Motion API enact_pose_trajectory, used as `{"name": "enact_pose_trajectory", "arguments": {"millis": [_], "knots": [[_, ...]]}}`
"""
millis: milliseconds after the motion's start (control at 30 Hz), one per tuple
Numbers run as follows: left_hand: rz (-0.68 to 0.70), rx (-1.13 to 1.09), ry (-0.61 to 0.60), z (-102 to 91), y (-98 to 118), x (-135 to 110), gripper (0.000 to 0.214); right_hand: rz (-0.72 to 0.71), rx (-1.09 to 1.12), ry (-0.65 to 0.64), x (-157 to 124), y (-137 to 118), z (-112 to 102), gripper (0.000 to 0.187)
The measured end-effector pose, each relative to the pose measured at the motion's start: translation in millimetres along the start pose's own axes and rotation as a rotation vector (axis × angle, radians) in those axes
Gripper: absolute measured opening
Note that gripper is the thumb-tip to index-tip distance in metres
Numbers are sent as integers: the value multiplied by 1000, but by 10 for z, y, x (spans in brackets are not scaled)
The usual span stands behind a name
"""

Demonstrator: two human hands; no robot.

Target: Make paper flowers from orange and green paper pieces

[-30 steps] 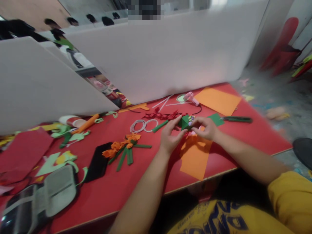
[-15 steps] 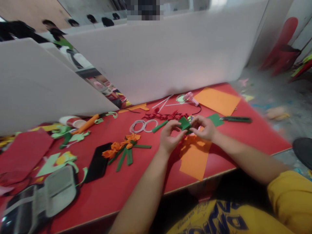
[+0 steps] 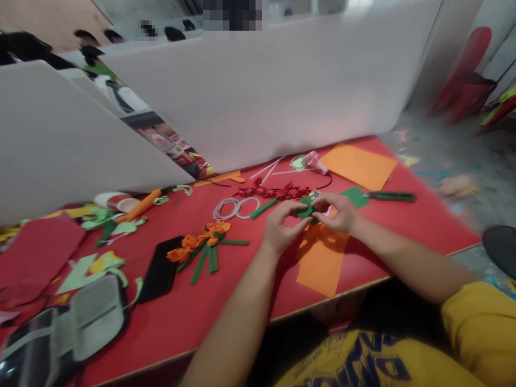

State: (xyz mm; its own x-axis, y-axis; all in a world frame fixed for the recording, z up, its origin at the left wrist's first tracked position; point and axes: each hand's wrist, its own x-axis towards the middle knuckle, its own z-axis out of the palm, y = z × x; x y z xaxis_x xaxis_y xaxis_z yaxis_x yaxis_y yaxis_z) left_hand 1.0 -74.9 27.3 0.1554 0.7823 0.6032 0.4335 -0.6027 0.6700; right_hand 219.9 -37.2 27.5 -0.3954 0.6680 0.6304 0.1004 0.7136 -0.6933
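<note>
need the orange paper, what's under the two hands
An orange sheet lies on the red table under the left hand and right hand, which pinch a small green piece. Its far end is hidden by them.

Green paper piece (image 3: 306, 208), red table (image 3: 226, 301)

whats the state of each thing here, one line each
left hand, grip shut on the green paper piece
right hand, grip shut on the same piece
green paper piece, folded, held between both hands
near orange sheet, flat under the hands
glue gun, lying down
cutter, lying flat, blade unclear
orange paper flowers, lying flat
</note>
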Motion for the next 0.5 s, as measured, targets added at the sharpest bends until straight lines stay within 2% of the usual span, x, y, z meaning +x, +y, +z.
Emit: {"name": "enact_pose_trajectory", "arguments": {"millis": [200,333,500], "knots": [[52,56,4,-11,2,11,20,-64,-63,-1,11,-4,-15,2],[-2,40,20,-11,-18,-4,20,-70,-67,13,10,9,-16,2],[-26,-49,-45,2,-29,9,23,-122,-77,8,18,48,-25,12]]}}
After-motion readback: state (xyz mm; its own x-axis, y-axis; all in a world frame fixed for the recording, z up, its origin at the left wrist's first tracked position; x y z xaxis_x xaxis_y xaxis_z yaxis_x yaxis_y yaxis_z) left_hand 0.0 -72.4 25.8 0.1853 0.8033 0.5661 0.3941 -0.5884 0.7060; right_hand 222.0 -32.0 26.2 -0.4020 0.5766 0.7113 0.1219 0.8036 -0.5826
